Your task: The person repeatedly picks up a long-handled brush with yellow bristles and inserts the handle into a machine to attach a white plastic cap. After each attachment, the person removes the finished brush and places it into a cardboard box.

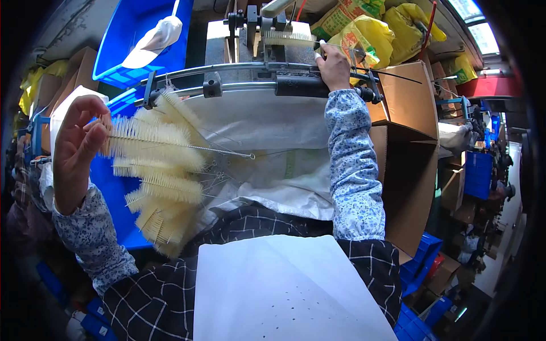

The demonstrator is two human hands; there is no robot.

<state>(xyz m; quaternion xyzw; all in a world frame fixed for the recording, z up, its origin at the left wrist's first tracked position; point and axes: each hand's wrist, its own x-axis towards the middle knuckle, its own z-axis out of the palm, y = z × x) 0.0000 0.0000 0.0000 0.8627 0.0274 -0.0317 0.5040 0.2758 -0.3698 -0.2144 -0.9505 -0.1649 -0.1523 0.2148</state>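
My left hand (75, 149) is closed, thumb and fingers pinching the bristle tip of a cream bottle brush (156, 141). Its twisted wire stem points right and ends in a small loop. Below and behind it lies a pile of similar brushes (170, 196), loops toward the middle. At the far side, my right hand (334, 69) reaches over the metal rails to a bench machine (259, 28). Its fingers close round the wire end of another cream brush (290, 38), which lies level at the machine; the exact grip is partly hidden.
Two curved metal rails (239, 86) with a black sleeve cross in front of the machine. A white plastic sheet (273, 122) hangs below them. Blue crates (114, 51) stand left, an open cardboard box (406, 170) right, and yellow bags (367, 37) far right.
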